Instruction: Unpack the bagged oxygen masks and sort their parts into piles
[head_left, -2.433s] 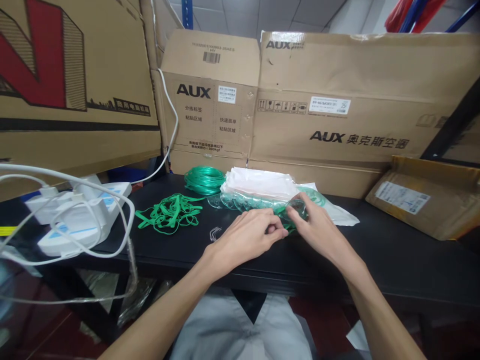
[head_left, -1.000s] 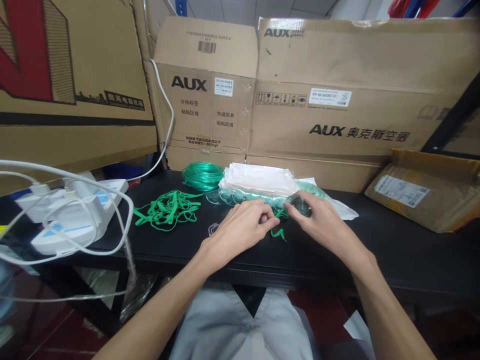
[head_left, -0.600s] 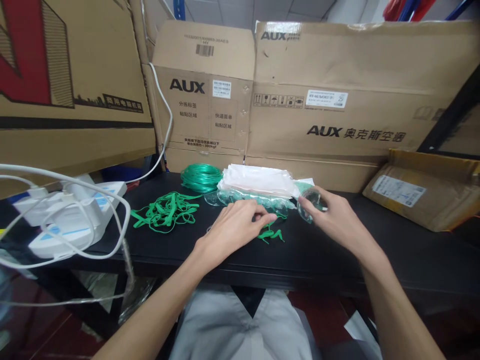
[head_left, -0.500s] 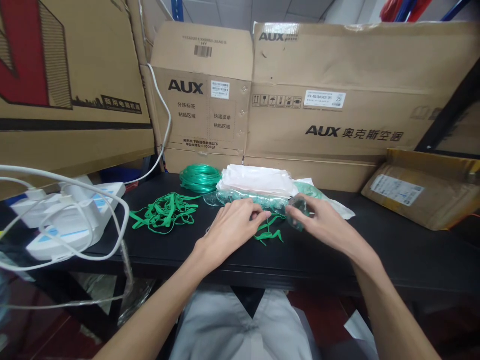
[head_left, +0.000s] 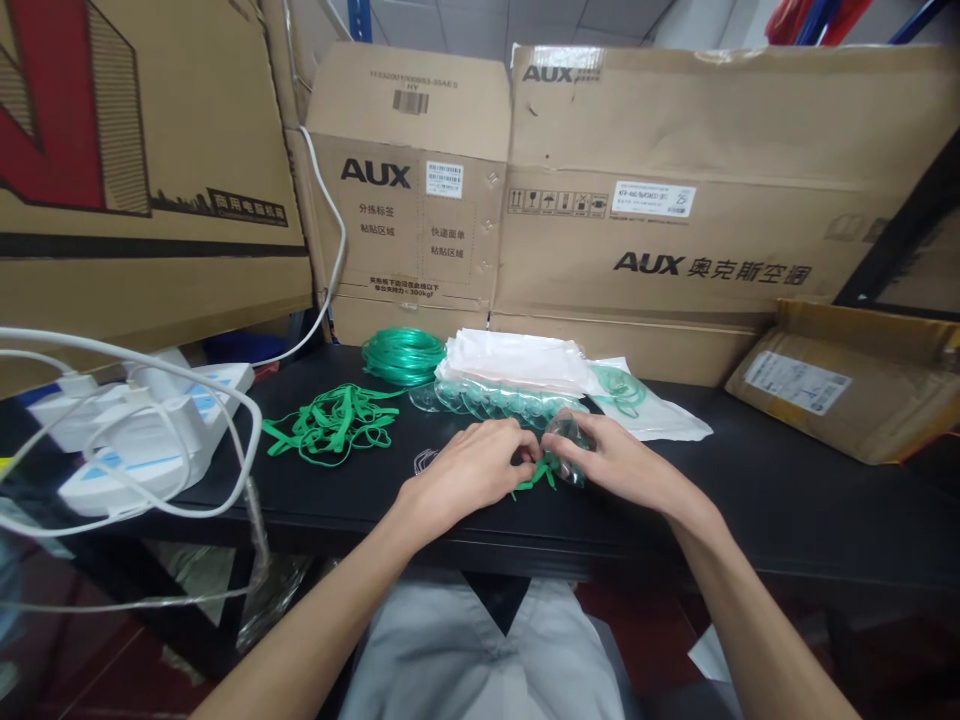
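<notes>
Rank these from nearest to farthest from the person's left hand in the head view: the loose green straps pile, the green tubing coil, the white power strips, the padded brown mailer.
From the left hand:
1. Loose green straps pile, just to its left on the table.
2. Green tubing coil, behind it toward the boxes.
3. White power strips, at the table's far left edge.
4. Padded brown mailer, far right, beyond the right hand.

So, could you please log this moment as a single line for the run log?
left hand: pinching green strap | right hand: holding clear mask | hands meet on black table | loose straps at left
</notes>
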